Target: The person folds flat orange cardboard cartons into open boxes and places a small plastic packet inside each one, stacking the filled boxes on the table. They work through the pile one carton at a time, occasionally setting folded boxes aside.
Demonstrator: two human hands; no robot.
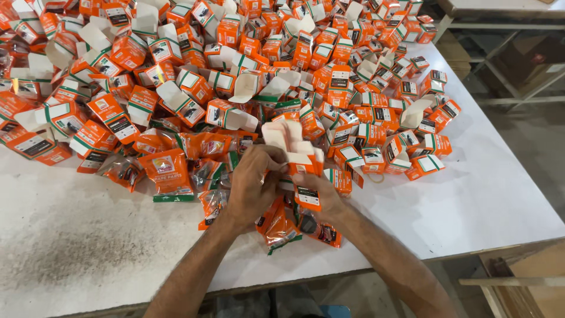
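the right hand (321,197) grips the lower body of an orange carton (305,171), its long axis upright, open flaps on top. the left hand (254,179) pinches at its left side near the flaps. sealed orange pouches (281,227) lie beneath on the bench (471,200); the carton heap (235,70) spreads beyond.

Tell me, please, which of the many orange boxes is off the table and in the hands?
The open box held between left hand and right hand; its white flaps stand up, while the rest lie heaped on the table.
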